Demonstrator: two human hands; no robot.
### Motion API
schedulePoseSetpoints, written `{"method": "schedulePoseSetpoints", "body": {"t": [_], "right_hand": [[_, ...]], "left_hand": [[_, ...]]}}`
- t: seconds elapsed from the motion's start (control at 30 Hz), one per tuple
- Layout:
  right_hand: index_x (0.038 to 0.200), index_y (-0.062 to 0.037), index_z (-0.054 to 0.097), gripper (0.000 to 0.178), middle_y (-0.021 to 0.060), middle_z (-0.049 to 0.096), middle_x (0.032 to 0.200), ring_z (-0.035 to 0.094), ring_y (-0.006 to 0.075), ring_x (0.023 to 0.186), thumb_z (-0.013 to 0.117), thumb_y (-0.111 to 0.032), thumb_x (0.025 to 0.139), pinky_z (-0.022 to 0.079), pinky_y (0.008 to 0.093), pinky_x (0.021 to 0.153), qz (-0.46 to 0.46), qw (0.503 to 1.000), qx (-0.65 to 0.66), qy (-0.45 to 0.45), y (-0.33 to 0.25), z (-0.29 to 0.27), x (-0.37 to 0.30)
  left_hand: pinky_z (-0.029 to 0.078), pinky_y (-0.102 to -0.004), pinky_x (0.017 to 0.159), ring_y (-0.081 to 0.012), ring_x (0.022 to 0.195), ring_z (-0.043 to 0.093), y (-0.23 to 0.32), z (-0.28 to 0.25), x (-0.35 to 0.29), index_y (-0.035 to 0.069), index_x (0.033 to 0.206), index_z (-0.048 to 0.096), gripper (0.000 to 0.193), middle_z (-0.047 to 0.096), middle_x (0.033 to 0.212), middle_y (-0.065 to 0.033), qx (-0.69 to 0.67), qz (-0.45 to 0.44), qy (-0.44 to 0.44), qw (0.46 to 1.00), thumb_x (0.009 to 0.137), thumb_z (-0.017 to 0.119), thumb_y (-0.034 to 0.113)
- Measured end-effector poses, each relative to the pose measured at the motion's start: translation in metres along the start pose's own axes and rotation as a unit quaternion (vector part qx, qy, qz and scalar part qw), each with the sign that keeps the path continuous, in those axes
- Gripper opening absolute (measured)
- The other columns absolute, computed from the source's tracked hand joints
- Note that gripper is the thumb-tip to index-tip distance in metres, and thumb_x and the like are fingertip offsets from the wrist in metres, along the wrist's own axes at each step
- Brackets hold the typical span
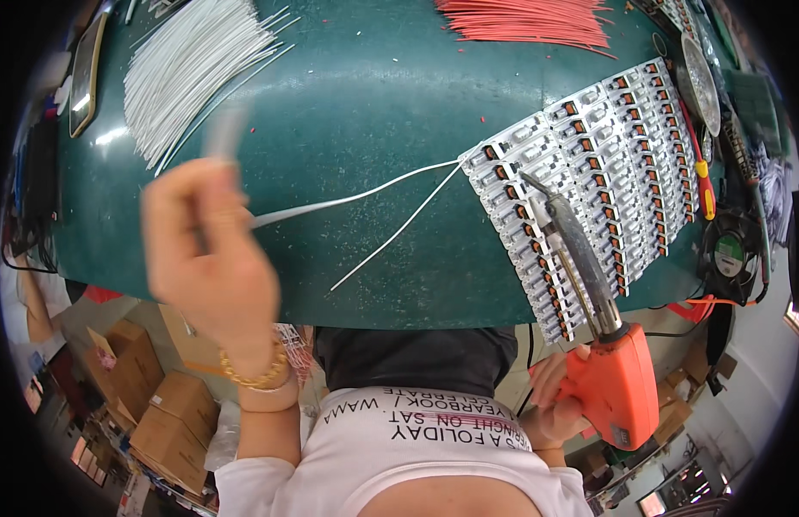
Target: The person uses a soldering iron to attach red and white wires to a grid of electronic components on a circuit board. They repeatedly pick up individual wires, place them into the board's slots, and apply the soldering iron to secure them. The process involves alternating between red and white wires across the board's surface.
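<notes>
My left hand (205,246), smeared by motion, is raised over the left of the table with its fingers closed on a white wire (356,196). That wire runs to the near left corner of a panel of small metal-cased parts (589,164) with orange-brown pieces. A second white wire (395,234) leads from the same corner and lies on the table. A whitish blur stands above my left fingertips; its kind I cannot make out. At the lower right, my right hand (555,401) grips an orange soldering gun (619,388). Its bent tip reaches over the panel's left part.
White wires (193,69) lie bundled at the far left, red wires (524,21) at the far edge. A phone (87,73) rests on the left. Along the right are a metal dish (699,82), a screwdriver (705,181) and a small fan (731,250). Cardboard boxes (167,431) stand below.
</notes>
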State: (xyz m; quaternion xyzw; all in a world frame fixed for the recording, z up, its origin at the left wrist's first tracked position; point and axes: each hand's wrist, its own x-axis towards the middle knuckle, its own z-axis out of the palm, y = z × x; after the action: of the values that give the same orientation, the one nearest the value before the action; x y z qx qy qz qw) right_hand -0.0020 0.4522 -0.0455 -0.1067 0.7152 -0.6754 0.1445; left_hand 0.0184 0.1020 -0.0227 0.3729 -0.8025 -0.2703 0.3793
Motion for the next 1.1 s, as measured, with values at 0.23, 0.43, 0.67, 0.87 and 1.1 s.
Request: {"method": "schedulePoseSetpoints", "body": {"t": [0.23, 0.43, 0.67, 0.87, 1.1], "right_hand": [[0.13, 0.0077, 0.042, 0.076, -0.0028, 0.045, 0.051, 0.042, 0.009, 0.039, 0.061, -0.053, 0.089, 0.037, 0.0244, 0.042, -0.027, 0.995, 0.014, -0.093, -0.035, 0.042, 0.04], [0.124, 0.0053, 0.047, 0.072, -0.0023, 0.046, 0.055, 0.045, 0.0115, 0.045, 0.059, -0.054, 0.085, 0.038, 0.0271, 0.046, -0.015, 0.991, -0.118, -0.066, -0.024, 0.019, 0.021], [0.08, -0.0097, 0.065, 0.008, 0.0107, 0.063, 0.077, 0.056, 0.0292, 0.064, 0.063, -0.012, 0.073, 0.042, 0.0388, 0.058, 0.058, 0.941, -0.33, -0.056, -0.018, 0.005, 0.004], [0.094, -0.002, 0.057, 0.034, 0.005, 0.055, 0.066, 0.051, 0.0212, 0.054, 0.062, -0.031, 0.077, 0.04, 0.0331, 0.051, 0.001, 0.961, -0.277, -0.025, -0.006, 0.0, 0.001], [0.116, 0.0088, 0.047, 0.075, -0.0032, 0.046, 0.053, 0.046, 0.0111, 0.044, 0.062, -0.058, 0.083, 0.039, 0.0259, 0.046, -0.045, 0.969, -0.242, -0.026, -0.008, 0.003, 0.006]], "left_hand": [[0.04, -0.026, 0.046, -0.0137, 0.051, 0.053, 0.033, -0.001, -0.026, 0.001, 0.078, 0.062, 0.013, 0.057, 0.063, -0.0054, -0.133, 0.107, -0.23, 0.958, 0.075, 0.073, -0.005], [0.039, -0.0259, 0.042, -0.014, 0.047, 0.056, 0.031, 0.017, -0.039, 0.002, 0.073, 0.058, 0.016, 0.057, 0.063, -0.0046, -0.095, 0.06, -0.24, 0.964, 0.076, 0.072, -0.005], [0.038, -0.0258, 0.04, -0.0136, 0.046, 0.056, 0.028, 0.02, -0.041, 0.003, 0.073, 0.058, 0.017, 0.056, 0.062, -0.0043, -0.094, 0.066, -0.24, 0.964, 0.076, 0.072, -0.004], [0.037, -0.0256, 0.04, -0.0137, 0.045, 0.055, 0.029, 0.02, -0.042, 0.004, 0.073, 0.057, 0.017, 0.055, 0.061, -0.004, -0.086, 0.07, -0.235, 0.966, 0.076, 0.073, -0.003], [0.037, -0.0261, 0.04, -0.0144, 0.045, 0.055, 0.028, 0.021, -0.043, 0.003, 0.073, 0.057, 0.017, 0.055, 0.062, -0.0045, -0.081, 0.076, -0.233, 0.966, 0.076, 0.073, -0.002]]}}
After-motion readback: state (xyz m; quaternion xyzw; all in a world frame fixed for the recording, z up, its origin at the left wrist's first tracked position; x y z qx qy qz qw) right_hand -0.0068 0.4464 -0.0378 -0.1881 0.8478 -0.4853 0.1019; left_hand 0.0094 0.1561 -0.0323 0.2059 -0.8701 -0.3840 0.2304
